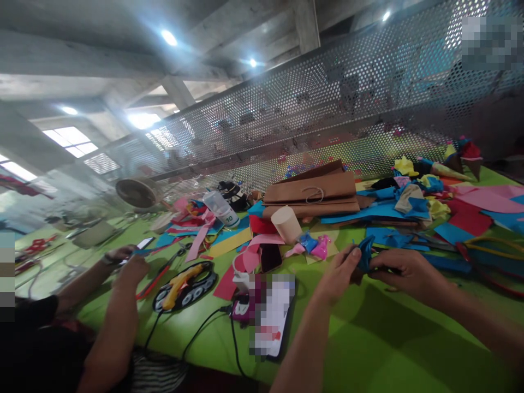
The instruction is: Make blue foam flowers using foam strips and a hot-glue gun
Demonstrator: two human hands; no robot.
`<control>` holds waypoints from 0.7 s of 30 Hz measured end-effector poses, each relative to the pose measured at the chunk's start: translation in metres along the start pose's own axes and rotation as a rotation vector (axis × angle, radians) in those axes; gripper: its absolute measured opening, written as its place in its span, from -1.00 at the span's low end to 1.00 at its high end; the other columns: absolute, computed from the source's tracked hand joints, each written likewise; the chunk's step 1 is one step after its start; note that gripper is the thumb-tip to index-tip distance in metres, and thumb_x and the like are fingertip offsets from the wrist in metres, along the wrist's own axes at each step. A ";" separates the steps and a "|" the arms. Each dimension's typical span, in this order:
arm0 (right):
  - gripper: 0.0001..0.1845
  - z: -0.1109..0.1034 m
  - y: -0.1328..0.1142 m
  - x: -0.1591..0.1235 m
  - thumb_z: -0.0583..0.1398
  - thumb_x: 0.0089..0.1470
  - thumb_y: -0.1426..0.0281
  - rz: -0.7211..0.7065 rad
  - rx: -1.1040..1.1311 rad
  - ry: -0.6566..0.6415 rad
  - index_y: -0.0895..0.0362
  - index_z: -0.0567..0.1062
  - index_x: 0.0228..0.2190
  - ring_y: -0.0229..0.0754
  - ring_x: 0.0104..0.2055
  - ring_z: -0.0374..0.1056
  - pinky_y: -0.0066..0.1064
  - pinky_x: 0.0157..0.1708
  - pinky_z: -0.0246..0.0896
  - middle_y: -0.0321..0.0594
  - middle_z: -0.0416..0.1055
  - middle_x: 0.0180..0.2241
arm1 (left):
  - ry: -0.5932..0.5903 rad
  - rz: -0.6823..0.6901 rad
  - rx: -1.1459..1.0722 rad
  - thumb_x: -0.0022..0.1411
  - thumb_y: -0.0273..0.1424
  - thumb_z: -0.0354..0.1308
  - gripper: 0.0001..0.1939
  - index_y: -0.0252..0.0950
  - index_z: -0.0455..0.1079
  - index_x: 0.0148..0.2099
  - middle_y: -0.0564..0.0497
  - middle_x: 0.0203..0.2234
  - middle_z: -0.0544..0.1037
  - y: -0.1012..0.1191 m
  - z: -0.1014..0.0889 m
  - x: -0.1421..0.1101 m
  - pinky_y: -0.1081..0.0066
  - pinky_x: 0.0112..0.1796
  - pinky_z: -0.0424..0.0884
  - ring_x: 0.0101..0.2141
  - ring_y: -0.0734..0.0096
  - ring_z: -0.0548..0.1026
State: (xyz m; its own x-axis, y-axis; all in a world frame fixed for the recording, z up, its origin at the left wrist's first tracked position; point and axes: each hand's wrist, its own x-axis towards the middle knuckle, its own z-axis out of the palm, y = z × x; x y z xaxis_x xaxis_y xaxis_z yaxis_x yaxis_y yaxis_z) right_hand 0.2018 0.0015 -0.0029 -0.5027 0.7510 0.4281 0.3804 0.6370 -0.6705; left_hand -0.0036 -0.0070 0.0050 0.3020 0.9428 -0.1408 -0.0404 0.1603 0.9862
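Note:
A piece of folded blue paper point(365, 252) is held up between my two hands above the green table. My left hand point(339, 274) has its fingers closed round the lower left of it, with something brown just below, partly hidden. From the right, my right hand point(404, 268) pinches the paper's edge; its fingertips are partly covered. Small blue and pink crumpled pieces point(315, 245) lie left of my left hand. Blue paper scraps point(388, 237) lie behind my hands.
A phone point(275, 319) lies left of my left forearm. Farther left, a yellow glue gun point(180, 286) rests on a black tray, its cable trailing. Behind stand a cream roll point(286, 224), plastic cup point(221, 207) and folded brown paper point(313, 195). A co-worker's hands point(130, 262) are at left.

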 end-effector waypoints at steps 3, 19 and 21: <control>-0.79 0.001 0.001 0.000 0.25 0.30 0.23 0.009 0.030 0.005 -0.01 0.70 -0.26 -0.16 -0.30 0.55 -0.41 -0.27 0.35 -0.26 0.65 -0.33 | -0.009 -0.004 -0.004 0.18 0.25 0.19 -0.27 -0.30 0.51 0.04 0.10 -0.50 0.35 0.003 0.000 -0.002 0.44 -0.43 0.29 -0.49 0.49 0.30; -0.82 0.008 -0.003 -0.003 0.27 0.27 0.24 0.007 0.018 0.102 0.00 0.68 -0.20 -0.13 -0.31 0.56 -0.39 -0.28 0.41 -0.20 0.65 -0.31 | 0.064 -0.023 0.075 0.20 0.23 0.18 -0.25 -0.26 0.50 0.15 -0.05 -0.28 0.53 0.006 0.000 -0.004 0.36 -0.30 0.39 -0.34 0.35 0.39; -0.81 0.010 -0.003 -0.004 0.28 0.26 0.25 0.019 0.011 0.089 -0.01 0.67 -0.15 -0.14 -0.32 0.56 -0.41 -0.30 0.41 -0.21 0.66 -0.30 | 0.065 -0.002 0.089 0.21 0.22 0.17 -0.26 -0.27 0.50 0.14 -0.08 -0.22 0.54 0.010 0.001 -0.005 0.35 -0.29 0.40 -0.31 0.32 0.41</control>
State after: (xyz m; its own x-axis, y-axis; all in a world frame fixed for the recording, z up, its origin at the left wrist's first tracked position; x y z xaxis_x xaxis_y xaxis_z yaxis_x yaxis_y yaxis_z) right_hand 0.1949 -0.0047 -0.0087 -0.4242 0.7755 0.4676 0.3802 0.6211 -0.6853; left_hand -0.0044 -0.0107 0.0155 0.2392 0.9601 -0.1448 0.0459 0.1378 0.9894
